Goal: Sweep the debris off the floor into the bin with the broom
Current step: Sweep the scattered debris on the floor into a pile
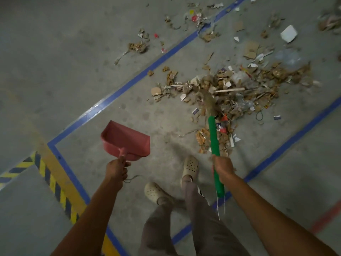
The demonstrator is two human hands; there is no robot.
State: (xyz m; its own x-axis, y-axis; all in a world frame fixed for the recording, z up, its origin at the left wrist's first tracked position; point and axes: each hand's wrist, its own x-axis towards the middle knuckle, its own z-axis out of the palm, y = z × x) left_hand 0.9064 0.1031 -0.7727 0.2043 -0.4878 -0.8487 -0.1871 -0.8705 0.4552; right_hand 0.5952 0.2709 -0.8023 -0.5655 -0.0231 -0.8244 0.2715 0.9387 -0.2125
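Note:
My right hand [222, 168] grips the green handle of a broom [214, 137]. Its brown bristles, blurred, lie in a pile of debris [238, 93] made of cardboard scraps, paper and plastic ahead of me on the right. My left hand [116, 169] holds the handle of a red dustpan [126, 140], which hangs just above the concrete floor, left of the pile, its mouth facing away from me. No bin is in view.
More debris [138, 46] is scattered beyond a blue floor line [147, 68]. A white box piece [288, 33] lies far right. Yellow-black hazard tape [53, 183] runs at the left. My feet in pale clogs [190, 168] stand between my arms.

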